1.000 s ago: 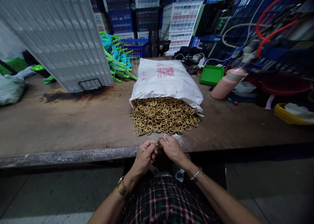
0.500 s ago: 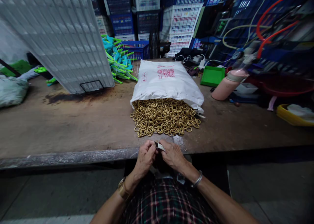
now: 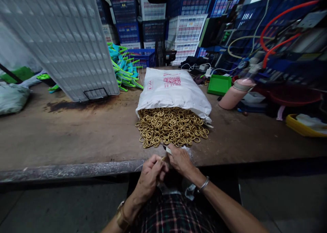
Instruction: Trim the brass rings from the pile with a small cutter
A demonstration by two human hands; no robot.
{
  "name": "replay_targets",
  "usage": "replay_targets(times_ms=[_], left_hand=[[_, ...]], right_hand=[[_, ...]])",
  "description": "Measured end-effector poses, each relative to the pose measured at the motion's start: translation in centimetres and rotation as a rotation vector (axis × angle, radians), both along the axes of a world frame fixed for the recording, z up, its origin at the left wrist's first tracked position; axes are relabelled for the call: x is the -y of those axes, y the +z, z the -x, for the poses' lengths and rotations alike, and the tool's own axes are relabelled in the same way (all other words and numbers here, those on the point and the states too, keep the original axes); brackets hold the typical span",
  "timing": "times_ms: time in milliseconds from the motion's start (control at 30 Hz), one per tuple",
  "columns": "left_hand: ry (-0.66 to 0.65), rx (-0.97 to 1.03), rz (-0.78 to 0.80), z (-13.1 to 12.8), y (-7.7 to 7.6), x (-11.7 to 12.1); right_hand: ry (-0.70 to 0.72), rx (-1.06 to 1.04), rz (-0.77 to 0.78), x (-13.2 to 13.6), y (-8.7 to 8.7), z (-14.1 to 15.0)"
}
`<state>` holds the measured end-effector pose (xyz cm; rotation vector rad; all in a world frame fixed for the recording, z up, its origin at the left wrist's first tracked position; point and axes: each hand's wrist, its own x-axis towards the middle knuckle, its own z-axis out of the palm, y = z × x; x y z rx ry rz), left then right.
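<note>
My right hand is closed around a small knife-like tool with a dark tip and a pale handle; the tip points toward the heap. Just left of it and lower, the fingers of my left hand pinch a gold ring, of which only an edge shows. Both hands are at the table's front edge. Beyond them a heap of gold rings spills from the mouth of a white sack with red print, which lies on its side.
The wooden table has a ribbed grey panel standing on it at left. Green hangers lie behind that. To the right are a green tray, a pink bottle and a yellow basket. Stacked crates line the back.
My hands have moved apart: the left came down toward my lap, and the right with the tool now reaches the heap's near edge. The view has tilted up slightly.
</note>
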<state>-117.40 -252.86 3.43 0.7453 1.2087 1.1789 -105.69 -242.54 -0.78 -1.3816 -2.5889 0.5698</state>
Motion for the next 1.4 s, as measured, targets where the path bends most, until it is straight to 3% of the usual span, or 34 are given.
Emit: replay_targets(times_ms=[200, 367, 633, 867, 1033, 1167, 1400], left_hand=[[0.204, 0.227, 0.052, 0.6, -0.8, -0.9], [0.237, 0.356, 0.107, 1.1, -0.9, -1.1], [0.344, 0.538, 0.218, 1.9, -2.0, -1.6], [0.307, 0.353, 0.149, 1.6, -1.9, -2.1], [0.285, 0.02, 0.129, 1.4, -2.2, -3.0], [0.271, -0.216, 0.053, 1.1, -2.5, -3.5], [0.166, -0.441, -0.31, 0.8, -3.2, -3.2]], right_hand=[[0.001, -0.124, -0.093, -1.3, 0.8, 1.5], [-0.029, 0.049, -0.03, -2.0, 1.3, 2.8], [-0.071, 0.055, -0.07, -2.4, 0.6, 3.3], [-0.047, -0.195, -0.07, -2.7, 0.4, 2.5], [-0.003, -0.41, 0.02, -2.6, 1.2, 1.6], [0.025, -0.495, 0.272, -2.1, 1.6, 1.3], [-0.032, -0.76, 0.676, -1.1, 1.2, 1.3]])
